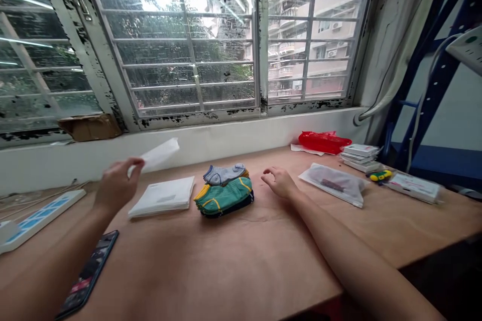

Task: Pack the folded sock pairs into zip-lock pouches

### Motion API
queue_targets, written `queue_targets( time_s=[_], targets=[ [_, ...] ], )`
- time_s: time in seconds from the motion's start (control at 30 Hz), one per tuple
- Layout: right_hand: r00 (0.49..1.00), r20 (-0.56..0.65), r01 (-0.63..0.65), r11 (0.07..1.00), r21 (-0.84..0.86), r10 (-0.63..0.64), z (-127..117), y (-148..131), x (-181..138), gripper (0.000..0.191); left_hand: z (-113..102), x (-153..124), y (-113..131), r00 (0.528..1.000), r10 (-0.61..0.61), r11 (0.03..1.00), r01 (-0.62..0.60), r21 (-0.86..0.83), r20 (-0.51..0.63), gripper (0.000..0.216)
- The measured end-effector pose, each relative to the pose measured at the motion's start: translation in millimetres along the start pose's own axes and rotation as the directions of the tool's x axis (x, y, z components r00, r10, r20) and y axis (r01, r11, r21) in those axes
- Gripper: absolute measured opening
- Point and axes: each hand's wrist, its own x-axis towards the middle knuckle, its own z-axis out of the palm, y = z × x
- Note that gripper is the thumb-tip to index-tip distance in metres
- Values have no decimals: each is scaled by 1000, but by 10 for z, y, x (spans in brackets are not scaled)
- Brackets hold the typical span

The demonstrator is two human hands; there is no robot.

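My left hand [119, 180] is raised on the left, its thumb and fingers pinching one corner of a thin, translucent white plastic bag [161, 154]. Just below and to the right of that hand lies a flat stack of white bags [163, 197]. Mid-table sits a pile of folded socks: green ones with yellow trim [226, 195] in front, grey-blue ones [225, 174] behind. My right hand [277, 181] hovers near or rests on the table to the right of the socks, apart from them, fingers loosely bent with nothing in them.
On the right are a frosted bag with a dark item inside [333, 184], a red plastic bag [324, 142], stacked small boxes [360, 157], a yellow-green tool [380, 175] and a wrapped box [414, 187]. On the left are a power strip [45, 218] and a phone [90, 273].
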Motion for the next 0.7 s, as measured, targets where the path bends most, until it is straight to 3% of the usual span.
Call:
queue_targets(
  time_s=[0.1, 0.23, 0.37, 0.53, 0.7],
  targets=[
    [999, 20, -50, 997, -51, 51, 21, 74, -6, 25, 355, -401, -182, 982, 96, 995, -91, -43, 160, 37],
    [995, 60, -75, 992, -97, 82, 65, 151, -7, 27, 641, -755, -360, 957, 102, 989, -69, -127, 271, 36],
    [993, 86, -72, 989, -125, 83, 89, 171, -2, 27, 698, -828, -416, 970, 65, 983, -21, -185, 235, 34],
    [990, 90, -91, 976, -196, 110, 70, 145, -8, 27, 782, -825, -538, 968, 104, 968, -46, -246, 230, 34],
    [952, -48, -299, 877, -376, 303, -52, 227, -13, 43, 801, -856, -564, 950, 130, 976, -73, -206, 282, 35]
  ],
)
